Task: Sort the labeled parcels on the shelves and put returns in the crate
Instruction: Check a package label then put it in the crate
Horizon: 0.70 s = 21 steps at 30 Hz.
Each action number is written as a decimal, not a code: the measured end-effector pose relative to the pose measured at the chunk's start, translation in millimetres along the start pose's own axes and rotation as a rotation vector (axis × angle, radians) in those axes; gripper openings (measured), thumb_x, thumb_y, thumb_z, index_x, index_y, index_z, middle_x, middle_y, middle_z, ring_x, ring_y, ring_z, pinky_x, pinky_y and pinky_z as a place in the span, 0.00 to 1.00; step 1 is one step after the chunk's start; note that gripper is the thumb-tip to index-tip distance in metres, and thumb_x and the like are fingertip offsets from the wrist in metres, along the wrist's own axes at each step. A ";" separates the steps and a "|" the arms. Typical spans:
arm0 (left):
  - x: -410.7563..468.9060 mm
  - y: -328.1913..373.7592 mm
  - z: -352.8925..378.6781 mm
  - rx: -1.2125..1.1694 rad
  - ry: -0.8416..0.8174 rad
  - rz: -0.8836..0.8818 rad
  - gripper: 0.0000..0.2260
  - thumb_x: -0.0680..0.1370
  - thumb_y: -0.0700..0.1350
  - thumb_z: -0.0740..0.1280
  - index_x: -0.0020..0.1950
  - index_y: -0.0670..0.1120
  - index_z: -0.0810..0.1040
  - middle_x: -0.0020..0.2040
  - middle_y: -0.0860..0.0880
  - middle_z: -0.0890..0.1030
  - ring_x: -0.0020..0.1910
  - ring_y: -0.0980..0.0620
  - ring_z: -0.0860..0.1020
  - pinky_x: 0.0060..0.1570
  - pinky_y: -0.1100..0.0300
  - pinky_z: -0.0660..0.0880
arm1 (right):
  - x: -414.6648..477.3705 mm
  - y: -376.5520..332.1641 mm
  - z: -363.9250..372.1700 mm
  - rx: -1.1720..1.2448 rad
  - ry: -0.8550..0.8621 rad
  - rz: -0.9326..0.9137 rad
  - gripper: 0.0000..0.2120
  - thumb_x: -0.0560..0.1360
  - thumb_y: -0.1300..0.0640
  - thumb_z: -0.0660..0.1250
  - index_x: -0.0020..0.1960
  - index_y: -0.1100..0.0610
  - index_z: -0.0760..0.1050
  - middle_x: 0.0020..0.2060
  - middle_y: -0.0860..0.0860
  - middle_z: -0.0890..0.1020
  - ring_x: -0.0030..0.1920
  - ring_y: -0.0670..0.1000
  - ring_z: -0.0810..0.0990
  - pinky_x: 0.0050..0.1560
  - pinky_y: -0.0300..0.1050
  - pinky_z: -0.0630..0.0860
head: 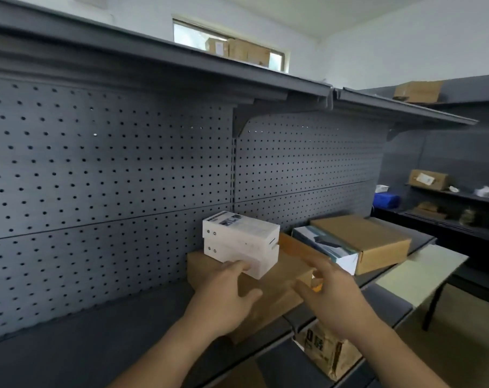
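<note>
Parcels first, from the head camera: two white boxes [240,239] sit stacked on the left part of a flat brown carton [268,306], which lies on the grey shelf [97,348]. My left hand [226,292] lies over the carton's near edge, fingers fairly straight and a little apart. The tips touch the lower white box at its front bottom corner, touching rather than gripping. My right hand [332,295] hovers at the carton's right end, fingers spread and blurred. It seems to hold nothing, though I cannot tell whether it touches the cardboard.

I judge the step to be taking up the white pair to read their labels. To do it well I would bring the right hand to the stack's right side and press both boxes between flat palms, lifting them as one — the two are not quite flush, and the upper one could slide off if I grabbed only the lower.

Just right of the carton lies a blue-and-white printed box [327,247] against a bigger cardboard box [363,242] — that narrows the room for my right hand. Behind the carton rises the pegboard [111,177]. Below its right end sits a printed paper bag [327,354], and further right a pale table top [416,278]. I can pick out no crate near the carton.
</note>
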State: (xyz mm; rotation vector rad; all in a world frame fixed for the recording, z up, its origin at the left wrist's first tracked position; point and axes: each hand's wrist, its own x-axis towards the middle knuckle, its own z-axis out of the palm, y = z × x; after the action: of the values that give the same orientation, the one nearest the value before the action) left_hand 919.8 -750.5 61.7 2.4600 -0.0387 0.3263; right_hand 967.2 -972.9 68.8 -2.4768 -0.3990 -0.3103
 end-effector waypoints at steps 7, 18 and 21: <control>33.9 -8.8 -3.9 -0.055 0.158 -0.167 0.29 0.80 0.62 0.66 0.79 0.56 0.65 0.72 0.56 0.73 0.67 0.58 0.71 0.61 0.63 0.70 | 84.3 2.1 22.4 0.302 -0.022 -0.074 0.22 0.78 0.41 0.70 0.70 0.43 0.73 0.59 0.38 0.79 0.62 0.43 0.78 0.55 0.37 0.73; 81.1 15.2 24.7 -0.207 0.363 -0.419 0.34 0.81 0.67 0.58 0.81 0.50 0.61 0.70 0.49 0.76 0.61 0.55 0.75 0.46 0.69 0.69 | 177.4 18.8 45.4 0.480 -0.139 -0.101 0.28 0.81 0.41 0.65 0.76 0.54 0.71 0.71 0.53 0.76 0.69 0.54 0.75 0.63 0.45 0.70; 88.7 22.3 31.4 -0.305 0.408 -0.474 0.33 0.81 0.66 0.58 0.80 0.47 0.64 0.71 0.48 0.75 0.65 0.50 0.75 0.57 0.58 0.72 | 184.3 21.9 49.2 0.500 -0.239 -0.098 0.25 0.81 0.40 0.63 0.73 0.51 0.75 0.68 0.52 0.78 0.66 0.54 0.76 0.60 0.47 0.72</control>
State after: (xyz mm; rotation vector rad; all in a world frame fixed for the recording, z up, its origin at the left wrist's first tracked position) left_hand 1010.3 -782.6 72.8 1.9837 0.6113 0.5552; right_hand 1152.1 -921.5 75.4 -2.0078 -0.6153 0.0493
